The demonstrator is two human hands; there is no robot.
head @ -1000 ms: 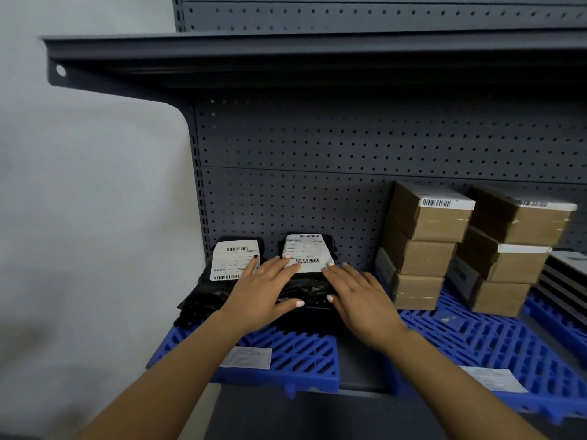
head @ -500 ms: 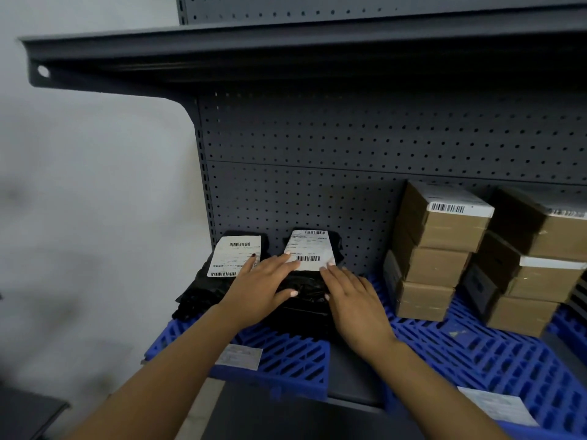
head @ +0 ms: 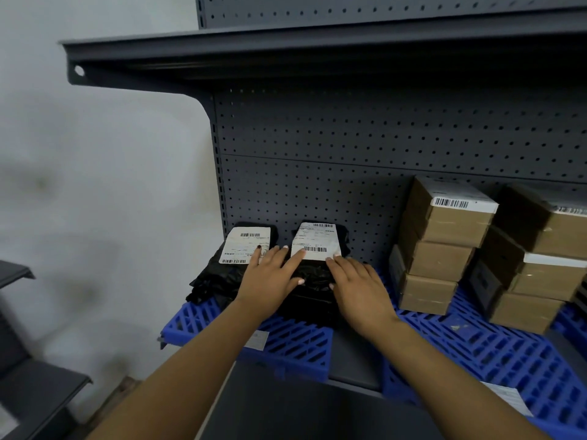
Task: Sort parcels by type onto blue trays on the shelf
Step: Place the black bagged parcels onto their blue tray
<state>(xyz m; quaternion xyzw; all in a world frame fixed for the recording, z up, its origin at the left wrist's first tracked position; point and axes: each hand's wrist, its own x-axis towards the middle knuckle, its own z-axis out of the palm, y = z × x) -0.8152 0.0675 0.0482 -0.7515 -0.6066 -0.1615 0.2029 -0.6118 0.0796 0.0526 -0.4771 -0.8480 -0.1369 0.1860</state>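
Two black bags [head: 305, 274] on left blue tray [head: 298, 347], each with white barcode label [head: 316, 241]; print too small to read. Left hand [head: 270, 279] and right hand [head: 359, 290] lie flat on the right bag, fingers spread. Brown boxes [head: 441, 246] with barcode labels stacked on right tray [head: 495, 354].

— What's behind the shelving?
— A dark grey perforated back panel [head: 381, 138], and a plain pale wall [head: 101, 185] to its left.
— Anything else?
— A dark grey ledge [head: 35, 389] at the lower left, blurred
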